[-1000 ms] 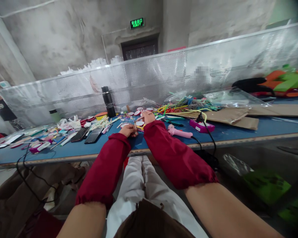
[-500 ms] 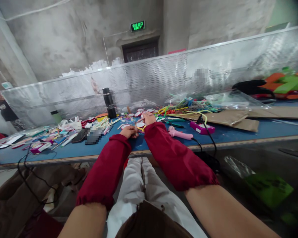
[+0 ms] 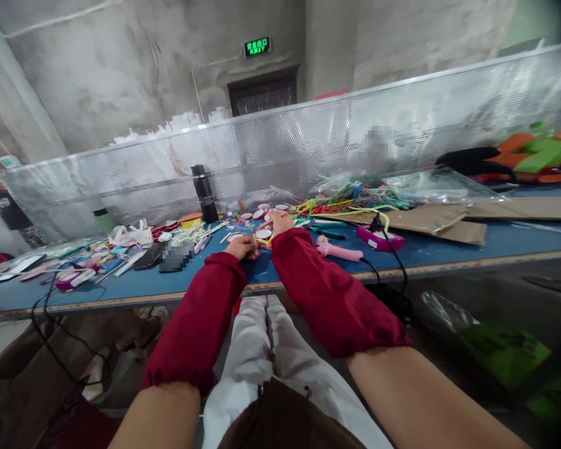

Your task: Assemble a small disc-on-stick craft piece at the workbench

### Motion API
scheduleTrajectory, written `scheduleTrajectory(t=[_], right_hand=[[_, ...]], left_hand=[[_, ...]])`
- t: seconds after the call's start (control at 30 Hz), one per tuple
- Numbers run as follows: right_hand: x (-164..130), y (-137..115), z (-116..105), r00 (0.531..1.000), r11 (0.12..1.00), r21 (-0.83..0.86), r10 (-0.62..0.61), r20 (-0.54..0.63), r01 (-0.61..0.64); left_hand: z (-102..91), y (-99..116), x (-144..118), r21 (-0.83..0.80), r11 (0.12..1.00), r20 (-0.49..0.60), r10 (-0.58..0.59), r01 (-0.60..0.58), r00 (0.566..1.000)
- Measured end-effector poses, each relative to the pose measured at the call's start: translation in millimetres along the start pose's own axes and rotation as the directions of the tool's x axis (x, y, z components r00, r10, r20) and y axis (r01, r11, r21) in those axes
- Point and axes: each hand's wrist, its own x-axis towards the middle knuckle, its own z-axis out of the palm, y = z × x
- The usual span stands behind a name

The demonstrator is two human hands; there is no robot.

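Observation:
My left hand [image 3: 243, 248] is at the front of the blue bench with its fingers pinched together, on something too small to make out. Just beyond it and to the right, my right hand [image 3: 280, 222] has its fingers closed, and whatever is in them is also too small to name. Between the two hands lies a white disc with a dark red rim [image 3: 263, 234]. More such discs [image 3: 245, 216] lie behind my fingers. Right of my right hand rests a pink glue gun [image 3: 338, 251] with a black cord.
A black thermos [image 3: 204, 193] stands behind my left hand. Two phones [image 3: 176, 255] and a pile of pale sticks lie to the left. To the right are a purple power strip [image 3: 380, 239], coloured pipe cleaners [image 3: 350, 201] and flattened cardboard [image 3: 430, 224]. A mesh screen [image 3: 280, 146] runs along the back.
Both hands keep nearly the same place and closed hold. The whole view has shifted very slightly; nothing else has visibly moved.

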Motion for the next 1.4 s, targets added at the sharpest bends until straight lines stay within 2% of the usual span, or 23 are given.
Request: scheduleTrajectory(t=[0.27, 0.57, 0.97, 1.4], right_hand=[[-1.4, -1.1, 0.0, 0.998, 0.999, 0.012, 0.03, -0.06, -0.029], [-5.0, -8.5, -1.7, 0.999, 0.999, 0.018, 0.036, -0.037, -0.035], [-2.6, -3.5, 0.3, 0.998, 0.999, 0.014, 0.05, -0.04, -0.049], [-11.2, -19.5, -4.9, 0.998, 0.998, -0.01, 0.064, 0.0, -0.064]], left_hand=[[0.7, 0.9, -1.0, 0.003, 1.0, -0.002, 0.001, -0.001, 1.0], [-0.6, 0.6, -1.0, 0.008, 1.0, 0.009, 0.001, -0.001, 1.0], [-0.1, 1.0, -1.4, 0.0, 1.0, 0.019, 0.006, -0.006, 1.0], [0.1, -0.4, 0.2, 0.006, 1.0, 0.0, -0.001, 0.001, 1.0]])
